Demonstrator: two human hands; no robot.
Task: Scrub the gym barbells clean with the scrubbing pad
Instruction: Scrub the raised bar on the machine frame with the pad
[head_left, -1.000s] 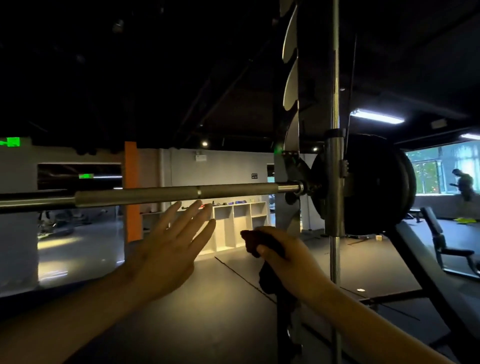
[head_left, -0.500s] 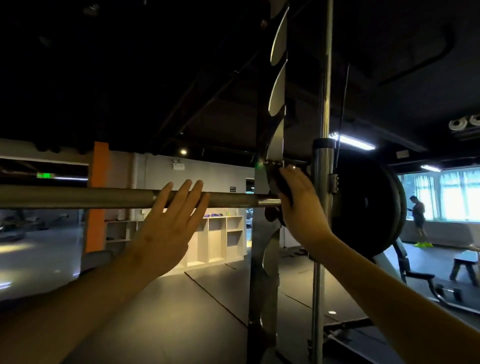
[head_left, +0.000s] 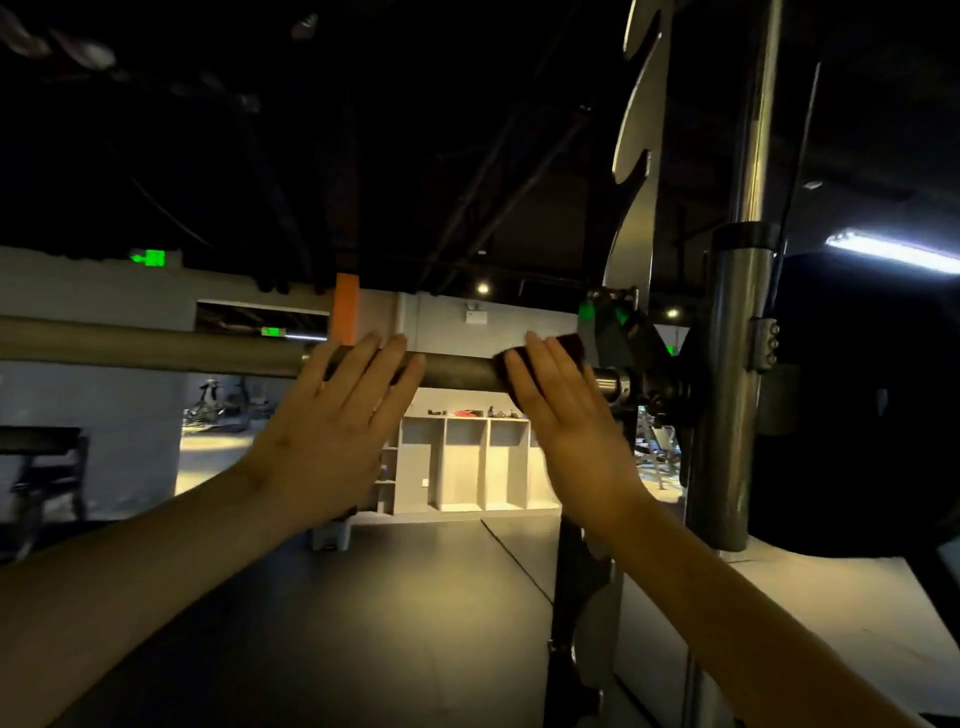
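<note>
Bar (head_left: 457, 370) runs horizontal at chest height w/ its right end in the rack (head_left: 631, 291), just left of a black plate (head_left: 857, 405). Left hand (head_left: 332, 431) lies flat on the bar, fingers straight & spread, grip apart, not wrapped. Right hand (head_left: 566, 410) presses the dark pad (head_left: 569, 345) against the bar near the collar, fingers extended over it, flat rather than curled. Shelves (head_left: 467, 462) stand well behind.
</note>
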